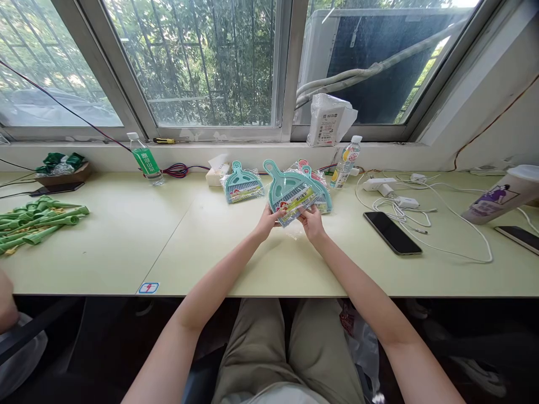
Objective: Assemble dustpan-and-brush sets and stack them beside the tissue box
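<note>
Between my two hands is a teal dustpan and brush set [290,191] in clear plastic wrap, tilted, with its looped handle pointing up and away. My left hand [268,221] grips its lower left edge, and my right hand [312,223] closes on its lower right edge. Right behind it, partly hidden, lies another teal wrapped set [324,197], and a pink one [304,163] peeks out at the back. Another teal wrapped dustpan set [243,185] rests on the table to the left, touched by neither hand.
A tissue pack [217,171], a green-labelled bottle [146,160] and another bottle [346,163] stand along the wall. At right are a phone [391,233], white chargers and cables [396,210], and a leaning cup [501,193]. Green rolled strips [42,219] lie left, near another person's arm [5,300].
</note>
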{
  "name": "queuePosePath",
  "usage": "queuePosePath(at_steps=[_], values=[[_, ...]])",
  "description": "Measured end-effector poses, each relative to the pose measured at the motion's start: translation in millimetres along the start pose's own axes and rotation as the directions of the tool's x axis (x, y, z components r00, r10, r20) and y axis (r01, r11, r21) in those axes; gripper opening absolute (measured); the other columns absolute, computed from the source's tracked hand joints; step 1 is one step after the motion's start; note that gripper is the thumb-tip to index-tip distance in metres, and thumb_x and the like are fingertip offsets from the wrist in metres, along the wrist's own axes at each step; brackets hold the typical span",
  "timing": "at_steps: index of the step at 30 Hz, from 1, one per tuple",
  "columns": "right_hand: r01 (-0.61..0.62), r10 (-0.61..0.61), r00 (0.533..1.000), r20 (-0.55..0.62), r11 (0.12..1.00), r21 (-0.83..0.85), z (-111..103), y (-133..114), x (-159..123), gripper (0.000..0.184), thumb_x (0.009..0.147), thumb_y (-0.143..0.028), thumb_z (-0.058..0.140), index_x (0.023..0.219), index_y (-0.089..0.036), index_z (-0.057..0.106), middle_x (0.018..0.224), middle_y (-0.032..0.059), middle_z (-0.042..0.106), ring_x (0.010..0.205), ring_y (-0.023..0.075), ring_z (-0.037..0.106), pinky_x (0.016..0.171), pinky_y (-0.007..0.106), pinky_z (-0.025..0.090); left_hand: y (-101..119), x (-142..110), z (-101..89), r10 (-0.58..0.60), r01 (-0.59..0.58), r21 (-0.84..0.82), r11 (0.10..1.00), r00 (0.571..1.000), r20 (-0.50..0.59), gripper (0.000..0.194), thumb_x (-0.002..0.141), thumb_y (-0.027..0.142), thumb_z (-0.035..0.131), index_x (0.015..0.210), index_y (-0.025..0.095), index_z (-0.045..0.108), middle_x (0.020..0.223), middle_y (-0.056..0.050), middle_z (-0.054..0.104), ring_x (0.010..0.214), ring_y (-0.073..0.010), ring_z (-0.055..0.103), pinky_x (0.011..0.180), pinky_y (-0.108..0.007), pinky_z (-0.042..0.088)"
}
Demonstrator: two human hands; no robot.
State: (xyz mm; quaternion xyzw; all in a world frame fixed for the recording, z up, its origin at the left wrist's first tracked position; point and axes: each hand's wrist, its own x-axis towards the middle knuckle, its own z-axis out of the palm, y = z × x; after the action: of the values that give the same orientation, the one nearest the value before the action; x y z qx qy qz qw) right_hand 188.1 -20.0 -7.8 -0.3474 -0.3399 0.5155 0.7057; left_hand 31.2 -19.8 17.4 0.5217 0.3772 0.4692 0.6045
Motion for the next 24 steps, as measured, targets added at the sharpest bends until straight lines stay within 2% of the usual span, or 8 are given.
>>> queuePosePath(at_steps=[3,8,11,24], values=[[0.001,-0.001,1.0,0.006,1.0,-0.002,0.5,-1.1,-0.8,0.042,0.067,-0.025,0.076,0.103,-0.025,0.056,0.099,0.0004,0.072,0.097,0.0209,0.07,0.087,0.038,0.06,-1.4,1.3,-0.8,-0.005,0.006,-0.021,1.0,1.0,0.012,0.062,0.071,0.033,0.069,0.125,0.025,0.042,0.123,-0.007,0.06,0.097,-0.0223,0.065,0.074,-0.035,0.056],[0.006,-0.006,1.0,0.023,1.0,0.006,1.3,-2.5,-1.2,0.041,0.067,-0.024,0.076,0.103,-0.025,0.056,0.1,0.0002,0.072,0.096,0.0203,0.07,0.088,0.038,0.06,-1.8,1.4,-2.6,-0.019,0.024,-0.05,0.998,0.994,0.111,0.068,0.075,0.036,0.068,0.133,0.03,0.032,0.128,-0.008,0.058,0.078,-0.02,0.07,0.072,-0.039,0.059],[0.007,-0.007,1.0,0.021,1.0,0.009,1.4,-2.3,-0.6,0.041,0.067,-0.023,0.075,0.103,-0.025,0.056,0.1,0.0001,0.072,0.095,0.0202,0.07,0.087,0.037,0.06,-1.1,0.7,-3.6,-0.022,0.027,-0.037,0.999,0.991,0.133,0.069,0.077,0.037,0.066,0.134,0.03,0.029,0.131,-0.009,0.056,0.072,-0.0181,0.07,0.07,-0.039,0.06],[0.012,-0.012,1.0,0.002,1.0,0.001,2.2,-2.3,-1.7,0.042,0.068,-0.023,0.073,0.107,-0.026,0.056,0.101,-0.0003,0.072,0.096,0.0197,0.07,0.087,0.037,0.06,1.0,-1.6,-2.9,-0.005,0.01,-0.031,0.999,0.985,0.175,0.067,0.079,0.037,0.066,0.132,0.028,0.026,0.126,-0.01,0.059,0.065,-0.0162,0.07,0.071,-0.042,0.061]])
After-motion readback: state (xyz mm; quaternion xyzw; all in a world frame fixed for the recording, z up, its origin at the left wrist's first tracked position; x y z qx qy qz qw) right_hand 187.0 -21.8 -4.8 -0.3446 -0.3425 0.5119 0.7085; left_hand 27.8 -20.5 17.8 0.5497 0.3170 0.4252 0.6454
